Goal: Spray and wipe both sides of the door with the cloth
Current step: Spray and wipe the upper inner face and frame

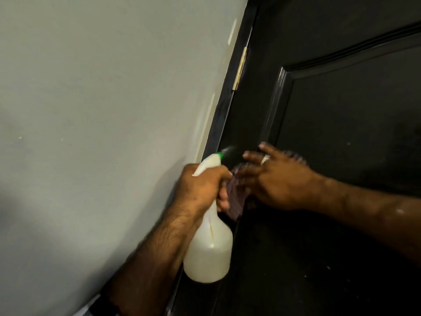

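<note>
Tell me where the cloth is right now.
In the head view, the cloth is pressed against the dark door under the right hand, just right of the spray bottle held by the left hand.

Single head-worn wide-angle view, close to the work, facing forward and tilted, looking along a dark panelled door (341, 133) at right, grey wall (91, 110) filling the left, brass hinge (240, 67) near top centre, both forearms entering from below, no second view.

Dim indoor light, glare streaks on the dark door (341, 133), soft blur, wide-angle bending.
</note>
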`<state>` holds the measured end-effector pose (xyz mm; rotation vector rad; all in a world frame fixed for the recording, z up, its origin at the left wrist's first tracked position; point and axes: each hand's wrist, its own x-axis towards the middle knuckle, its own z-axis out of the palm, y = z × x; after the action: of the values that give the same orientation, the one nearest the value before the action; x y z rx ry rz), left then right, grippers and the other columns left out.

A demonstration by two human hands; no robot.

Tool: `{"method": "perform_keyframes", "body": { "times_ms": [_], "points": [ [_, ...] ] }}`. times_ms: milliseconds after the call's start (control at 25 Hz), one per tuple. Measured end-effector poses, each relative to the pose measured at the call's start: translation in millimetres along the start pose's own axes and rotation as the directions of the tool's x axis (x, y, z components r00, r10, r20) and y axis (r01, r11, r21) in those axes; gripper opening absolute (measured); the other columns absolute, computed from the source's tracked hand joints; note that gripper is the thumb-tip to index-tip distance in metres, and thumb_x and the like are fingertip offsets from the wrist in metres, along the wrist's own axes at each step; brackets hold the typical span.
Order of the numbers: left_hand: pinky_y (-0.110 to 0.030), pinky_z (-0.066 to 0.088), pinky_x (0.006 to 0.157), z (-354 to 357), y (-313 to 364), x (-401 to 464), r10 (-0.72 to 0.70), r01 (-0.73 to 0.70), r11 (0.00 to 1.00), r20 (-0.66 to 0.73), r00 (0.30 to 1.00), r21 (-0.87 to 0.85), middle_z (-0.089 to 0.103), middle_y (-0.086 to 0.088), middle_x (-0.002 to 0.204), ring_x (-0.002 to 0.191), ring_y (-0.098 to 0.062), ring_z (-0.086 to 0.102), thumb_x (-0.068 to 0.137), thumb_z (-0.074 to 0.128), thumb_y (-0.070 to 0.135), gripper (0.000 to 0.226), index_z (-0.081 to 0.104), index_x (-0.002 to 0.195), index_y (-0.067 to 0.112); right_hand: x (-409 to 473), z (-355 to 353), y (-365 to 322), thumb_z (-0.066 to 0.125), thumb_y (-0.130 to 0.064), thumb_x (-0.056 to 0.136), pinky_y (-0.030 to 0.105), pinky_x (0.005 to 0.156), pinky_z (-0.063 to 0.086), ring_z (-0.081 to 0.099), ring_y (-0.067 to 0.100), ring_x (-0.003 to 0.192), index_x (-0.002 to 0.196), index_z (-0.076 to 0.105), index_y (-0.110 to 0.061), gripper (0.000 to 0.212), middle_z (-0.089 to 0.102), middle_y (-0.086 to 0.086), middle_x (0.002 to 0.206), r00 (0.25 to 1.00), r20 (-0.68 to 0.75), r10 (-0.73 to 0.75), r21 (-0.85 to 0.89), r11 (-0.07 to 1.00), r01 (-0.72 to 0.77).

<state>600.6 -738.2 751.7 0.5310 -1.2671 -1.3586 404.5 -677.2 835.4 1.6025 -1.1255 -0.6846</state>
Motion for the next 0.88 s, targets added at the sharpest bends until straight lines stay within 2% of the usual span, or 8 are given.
{"method": "perform_keyframes", "body": {
  "times_ms": [80, 200, 320, 400, 480, 600, 720, 880],
  "points": [
    [-0.031, 0.051, 0.046, 5, -10, -4, -0.17, 0.166, 0.984, 0.093, 0.981, 0.058, 0.058, -0.009, 0.053, 0.042, -0.021, 0.052, 0.084, 0.074, 0.013, 0.013, 0.065, 0.079, 0.005, 8, -12, 66, 0.044, -0.05, 0.1, 0.079, 0.119, 0.019, 0.042, 0.052, 0.15, 0.139, 0.068, -0.022, 0.054, 0.06, 0.012, 0.153, 0.926, -0.248, 0.284, -0.075, 0.948, -0.31],
    [-0.032, 0.054, 0.054, 5, -27, -2, -0.339, 0.314, 0.938, 0.195, 0.92, 0.147, 0.063, -0.009, 0.06, 0.049, -0.023, 0.059, 0.087, 0.073, 0.022, 0.017, 0.065, 0.08, 0.008, 3, -48, 146, 0.024, -0.055, 0.094, 0.08, 0.12, 0.008, 0.033, 0.054, 0.153, 0.133, 0.072, -0.017, 0.073, 0.063, 0.015, 0.149, 0.766, -0.217, 0.605, 0.053, 0.791, -0.61],
    [-0.037, 0.06, 0.063, 4, -32, 3, -0.284, 0.233, 0.948, 0.254, 0.924, 0.215, 0.071, -0.014, 0.068, 0.062, -0.029, 0.071, 0.091, 0.074, 0.024, 0.021, 0.068, 0.086, 0.005, 8, -33, 108, 0.019, -0.055, 0.091, 0.072, 0.125, 0.019, 0.041, 0.047, 0.151, 0.123, 0.077, -0.012, 0.079, 0.066, 0.017, 0.143, 0.875, -0.157, 0.458, -0.037, 0.883, -0.468],
    [-0.04, 0.062, 0.067, 9, -34, 1, -0.201, 0.139, 0.962, 0.267, 0.943, 0.235, 0.071, -0.014, 0.068, 0.066, -0.031, 0.075, 0.089, 0.076, 0.019, 0.02, 0.067, 0.101, 0.004, -2, -21, 83, 0.019, -0.053, 0.094, 0.067, 0.126, 0.021, 0.04, 0.042, 0.153, 0.13, 0.075, -0.02, 0.074, 0.062, 0.012, 0.15, 0.921, -0.133, 0.366, -0.056, 0.925, -0.375],
    [-0.04, 0.064, 0.067, 16, -35, -3, -0.147, 0.09, 0.97, 0.247, 0.958, 0.228, 0.07, -0.013, 0.067, 0.067, -0.032, 0.077, 0.087, 0.078, 0.017, 0.033, 0.064, 0.115, 0.008, -6, -32, 92, 0.016, -0.057, 0.095, 0.064, 0.127, 0.02, 0.038, 0.036, 0.155, 0.135, 0.072, -0.03, 0.074, 0.059, 0.003, 0.156, 0.908, -0.132, 0.398, 0.038, 0.917, -0.396],
    [-0.041, 0.067, 0.075, 18, -34, -7, -0.056, 0.031, 0.986, 0.151, 0.987, 0.163, 0.074, -0.015, 0.077, 0.074, -0.032, 0.078, 0.09, 0.078, 0.018, 0.021, 0.064, 0.106, 0.019, -2, -38, 97, 0.026, -0.057, 0.104, 0.063, 0.129, 0.014, 0.032, 0.032, 0.159, 0.142, 0.066, -0.038, 0.059, 0.052, -0.004, 0.162, 0.896, -0.07, 0.439, 0.079, 0.898, -0.434],
    [-0.038, 0.067, 0.072, 15, -39, -5, -0.093, 0.074, 0.984, 0.115, 0.989, 0.161, 0.07, -0.011, 0.07, 0.061, -0.024, 0.073, 0.089, 0.076, 0.017, 0.022, 0.068, 0.107, 0.008, 0, -30, 89, 0.033, -0.053, 0.107, 0.062, 0.131, 0.01, 0.025, 0.034, 0.161, 0.145, 0.063, -0.035, 0.052, 0.047, 0.0, 0.165, 0.893, -0.075, 0.444, 0.055, 0.896, -0.441],
    [-0.039, 0.066, 0.077, 8, -58, -6, -0.137, 0.122, 0.975, 0.071, 0.988, 0.186, 0.07, -0.009, 0.067, 0.064, -0.027, 0.074, 0.087, 0.077, 0.019, 0.025, 0.069, 0.107, 0.005, 1, -19, 58, 0.036, -0.051, 0.104, 0.065, 0.13, 0.011, 0.026, 0.04, 0.16, 0.141, 0.066, -0.026, 0.054, 0.05, 0.009, 0.162, 0.852, -0.11, 0.512, 0.054, 0.859, -0.51]
  ]
}}
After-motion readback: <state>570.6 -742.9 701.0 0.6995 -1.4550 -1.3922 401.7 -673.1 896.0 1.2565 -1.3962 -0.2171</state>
